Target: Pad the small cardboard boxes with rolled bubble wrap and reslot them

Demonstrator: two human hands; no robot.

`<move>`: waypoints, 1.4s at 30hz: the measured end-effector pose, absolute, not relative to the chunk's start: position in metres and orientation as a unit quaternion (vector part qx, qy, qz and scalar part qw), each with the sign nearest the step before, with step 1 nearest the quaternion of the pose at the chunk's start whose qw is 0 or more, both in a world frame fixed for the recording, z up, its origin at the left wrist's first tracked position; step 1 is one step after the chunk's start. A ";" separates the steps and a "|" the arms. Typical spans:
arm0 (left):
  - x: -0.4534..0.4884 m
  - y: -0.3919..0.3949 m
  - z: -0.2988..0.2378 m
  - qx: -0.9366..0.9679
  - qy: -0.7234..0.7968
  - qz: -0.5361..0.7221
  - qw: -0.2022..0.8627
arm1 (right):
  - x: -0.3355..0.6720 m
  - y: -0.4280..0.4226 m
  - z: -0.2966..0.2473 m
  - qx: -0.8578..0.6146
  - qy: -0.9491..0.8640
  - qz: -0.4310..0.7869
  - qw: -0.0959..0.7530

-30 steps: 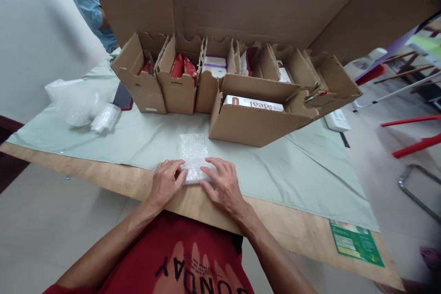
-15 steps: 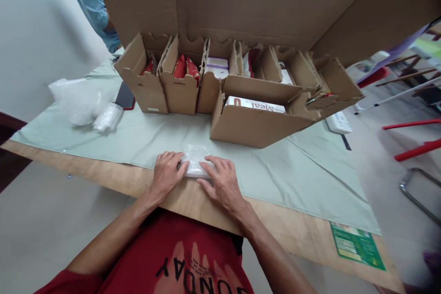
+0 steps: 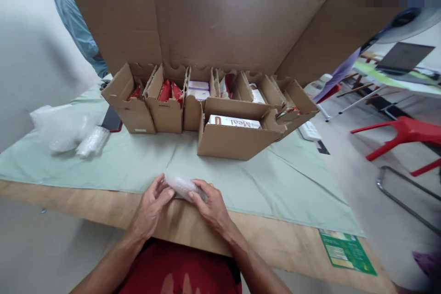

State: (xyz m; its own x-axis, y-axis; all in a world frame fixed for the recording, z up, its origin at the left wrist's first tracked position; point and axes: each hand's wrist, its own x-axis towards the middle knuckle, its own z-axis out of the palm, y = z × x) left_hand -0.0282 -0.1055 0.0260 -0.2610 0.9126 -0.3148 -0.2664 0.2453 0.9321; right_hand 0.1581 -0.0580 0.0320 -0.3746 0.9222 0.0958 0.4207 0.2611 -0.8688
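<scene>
A small roll of bubble wrap [image 3: 181, 185] is lifted just above the near edge of the wooden table [image 3: 193, 225]. My left hand [image 3: 150, 209] grips its left end and my right hand [image 3: 208, 204] grips its right end, fingers curled around it. Whatever is inside the wrap cannot be seen. Behind it lies a pale green cloth [image 3: 268, 183].
A row of open cardboard boxes [image 3: 165, 115] with red packets and white cartons stands mid-table, one larger box [image 3: 237, 140] in front, below a tall cardboard flap [image 3: 220, 23]. Loose bubble wrap [image 3: 65, 131] and a phone [image 3: 112, 119] lie left. A person's blue sleeve [image 3: 74, 23] shows far left. Red chairs [image 3: 403, 133] stand right.
The flat bubble wrap sheet has been rolled up toward me into a tight bundle, and both hands have lifted it off the cloth. The camera has tilted upward.
</scene>
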 end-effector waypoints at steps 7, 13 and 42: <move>-0.011 -0.099 0.032 0.283 0.512 0.563 0.583 | 0.159 -0.064 0.030 -0.443 -0.688 0.478 0.319; -0.011 -0.101 0.044 0.392 0.539 0.498 0.555 | 0.176 -0.054 0.043 -0.432 -0.681 0.471 0.358; 0.129 0.176 0.198 0.948 0.233 0.023 0.216 | 0.334 0.104 0.187 -0.587 -0.627 0.081 0.505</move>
State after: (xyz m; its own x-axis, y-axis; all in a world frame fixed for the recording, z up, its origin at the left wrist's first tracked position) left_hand 0.1288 0.1759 0.1984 0.8900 0.4523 -0.0577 0.4327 -0.7977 0.4201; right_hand 0.3343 0.1041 0.1867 0.2004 0.8184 0.5386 0.6552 0.2967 -0.6947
